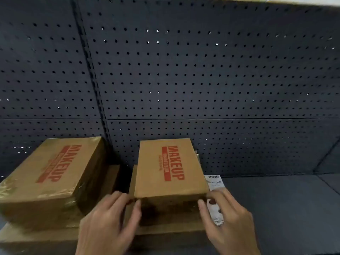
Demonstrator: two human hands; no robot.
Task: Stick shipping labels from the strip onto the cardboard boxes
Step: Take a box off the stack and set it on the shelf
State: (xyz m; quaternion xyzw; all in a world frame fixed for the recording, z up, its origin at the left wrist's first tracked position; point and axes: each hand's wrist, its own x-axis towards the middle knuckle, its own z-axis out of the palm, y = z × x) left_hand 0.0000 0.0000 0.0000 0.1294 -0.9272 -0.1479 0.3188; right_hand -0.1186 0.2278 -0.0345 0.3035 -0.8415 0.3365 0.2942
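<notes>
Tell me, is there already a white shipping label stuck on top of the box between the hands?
No, the top of the middle box shows only red print; the label strip lies beside it.

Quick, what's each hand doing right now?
Left hand: holds the small box by its near left corner.
Right hand: holds its near right corner.
</notes>
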